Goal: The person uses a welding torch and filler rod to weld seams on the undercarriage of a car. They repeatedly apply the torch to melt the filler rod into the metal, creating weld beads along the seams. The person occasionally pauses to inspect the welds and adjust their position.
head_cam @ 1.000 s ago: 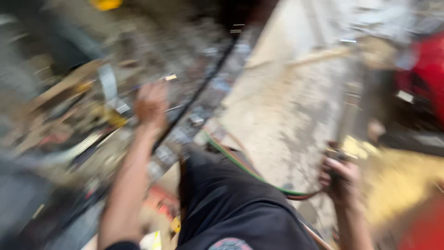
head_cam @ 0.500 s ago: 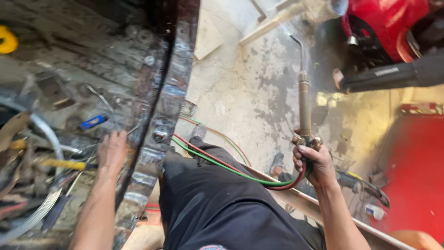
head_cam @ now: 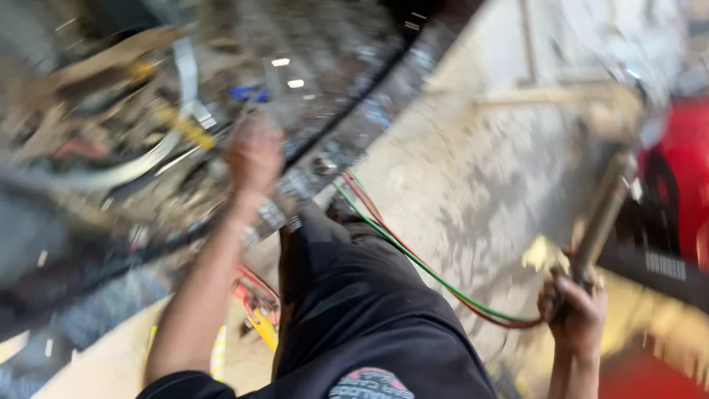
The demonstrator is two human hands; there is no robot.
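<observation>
The view is blurred by head motion. My right hand (head_cam: 574, 314) grips the handle of a long metal torch (head_cam: 602, 210) that points up and away. A green hose and a red hose (head_cam: 413, 258) run from the torch across my dark-trousered leg (head_cam: 354, 310). My left hand (head_cam: 253, 154) reaches out over a dirty metal bed littered with scrap (head_cam: 140, 148), near its dark steel edge rail (head_cam: 347, 125). Whether that hand holds anything is lost in the blur.
A strap-like curved metal strip (head_cam: 159, 151), a blue piece (head_cam: 247, 92) and yellow bits lie among the scrap. Stained concrete floor (head_cam: 473, 177) lies to the right. A red machine body (head_cam: 687, 170) stands at the right edge.
The view has swung and blurred. My left hand has lifted further over the scrap. My right hand still grips the torch, now lower right in the picture.
</observation>
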